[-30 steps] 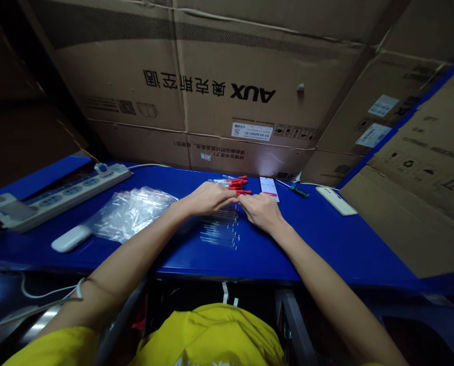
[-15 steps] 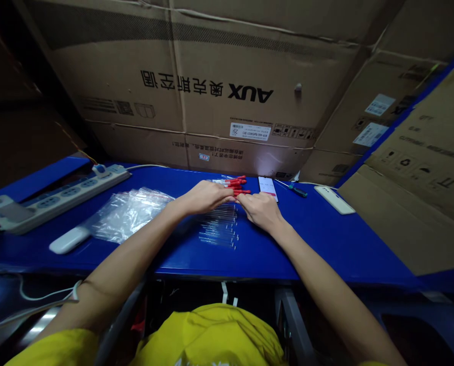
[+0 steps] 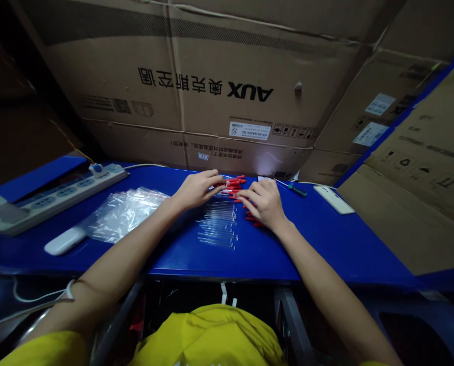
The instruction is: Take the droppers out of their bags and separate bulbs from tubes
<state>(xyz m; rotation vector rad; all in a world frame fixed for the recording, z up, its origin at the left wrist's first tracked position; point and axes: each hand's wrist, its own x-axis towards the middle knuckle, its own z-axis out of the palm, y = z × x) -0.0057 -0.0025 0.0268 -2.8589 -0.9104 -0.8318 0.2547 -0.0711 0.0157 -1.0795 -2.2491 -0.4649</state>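
Note:
In the middle of the blue table, my left hand (image 3: 200, 190) reaches over a pile of clear tubes with red rubber bulbs (image 3: 236, 181). Its thumb and forefinger are closed around one of these, a dropper whose tube is mostly hidden. My right hand (image 3: 265, 202) hovers just to the right, fingers bent and spread apart, their tips near the pile's lower edge. I see nothing held in it. Loose red bulbs (image 3: 253, 219) lie partly under this hand. Below my left hand, several bare clear tubes (image 3: 217, 229) lie side by side, pointing left to right.
Clear plastic bags (image 3: 126, 216), a white oblong device (image 3: 65, 241) and a power strip (image 3: 65, 193) are on the left. Behind my right hand lies a phone (image 3: 264, 179), partly covered, beside a screwdriver (image 3: 297, 191). A pale phone (image 3: 333, 199) sits farther right. Cardboard (image 3: 207, 112) walls the back.
My hands, together a moment ago, have parted. The left has shifted up and left toward the red-bulbed pile; the right has opened its fingers and now covers most of the phone.

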